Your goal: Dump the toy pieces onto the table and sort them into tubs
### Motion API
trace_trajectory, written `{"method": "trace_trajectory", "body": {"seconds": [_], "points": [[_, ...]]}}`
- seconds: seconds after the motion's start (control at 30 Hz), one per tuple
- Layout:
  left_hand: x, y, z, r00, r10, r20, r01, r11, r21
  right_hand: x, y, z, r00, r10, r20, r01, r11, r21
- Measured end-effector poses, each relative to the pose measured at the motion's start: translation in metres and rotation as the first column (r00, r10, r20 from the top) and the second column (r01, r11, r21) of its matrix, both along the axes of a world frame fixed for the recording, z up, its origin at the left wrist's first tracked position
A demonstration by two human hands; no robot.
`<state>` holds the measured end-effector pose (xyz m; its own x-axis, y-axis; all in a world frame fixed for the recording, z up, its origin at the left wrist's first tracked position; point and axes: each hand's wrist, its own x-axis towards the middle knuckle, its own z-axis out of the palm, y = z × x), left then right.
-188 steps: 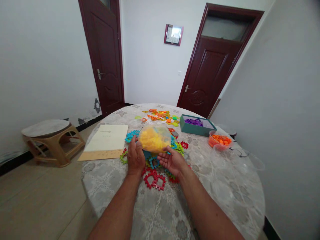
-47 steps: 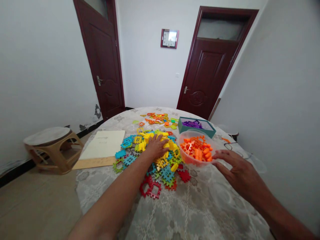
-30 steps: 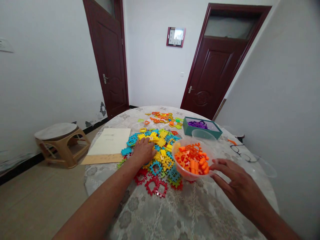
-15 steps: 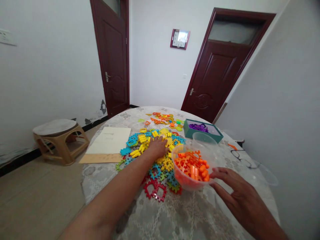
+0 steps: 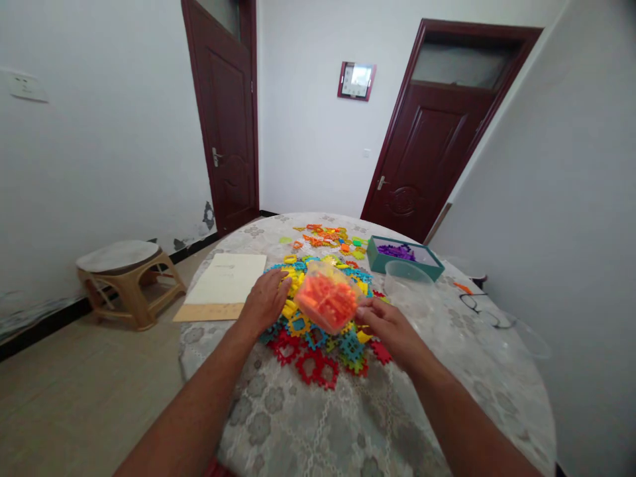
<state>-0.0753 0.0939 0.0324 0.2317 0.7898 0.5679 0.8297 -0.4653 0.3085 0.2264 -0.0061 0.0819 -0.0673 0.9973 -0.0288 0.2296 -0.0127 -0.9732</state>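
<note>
A clear plastic tub with orange toy pieces inside hangs tilted over the pile, its underside partly toward me and a little blurred. My right hand grips its right edge between thumb and fingers. To the left, my left hand rests at the pile's left side, fingers stretched out over yellow pieces, no piece visibly held. Under and around the tub spread interlocking gear-shaped plastic pieces in red, blue, green and yellow. The tub hides the middle of the pile.
A cream booklet lies left of the pile. Orange and green pieces are scattered behind it. On the right stand a teal box of purple pieces and another clear tub. Eyeglasses lie near the right edge.
My right hand has brought the tub of orange pieces left and up over the pile, tilting it. My left hand has drawn back leftward from the middle of the yellow pieces.
</note>
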Motion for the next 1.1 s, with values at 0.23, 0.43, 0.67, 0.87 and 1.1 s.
{"method": "trace_trajectory", "body": {"seconds": [0.23, 0.43, 0.67, 0.87, 1.1], "points": [[-0.005, -0.02, -0.021, 0.979, 0.004, 0.203, 0.021, 0.993, -0.12, -0.033, 0.04, -0.035, 0.822, -0.164, -0.545, -0.164, 0.849, -0.502], [0.012, -0.022, -0.031, 0.995, -0.002, 0.102, 0.007, 0.999, -0.051, -0.027, 0.048, -0.043, 0.67, -0.22, -0.709, -0.273, 0.815, -0.511], [0.03, -0.029, -0.028, 0.998, 0.045, -0.04, -0.045, 0.999, -0.002, -0.001, 0.044, -0.012, 0.584, -0.181, -0.791, -0.21, 0.908, -0.363], [0.061, -0.028, 0.0, 0.991, 0.011, -0.135, -0.009, 1.0, 0.02, 0.06, 0.019, 0.04, 0.772, -0.169, -0.612, 0.132, 0.986, -0.106], [0.095, -0.003, -0.004, 0.967, 0.001, -0.256, -0.009, 1.0, -0.029, 0.19, 0.003, 0.089, 0.669, -0.731, 0.133, 0.567, 0.619, 0.544]]}}
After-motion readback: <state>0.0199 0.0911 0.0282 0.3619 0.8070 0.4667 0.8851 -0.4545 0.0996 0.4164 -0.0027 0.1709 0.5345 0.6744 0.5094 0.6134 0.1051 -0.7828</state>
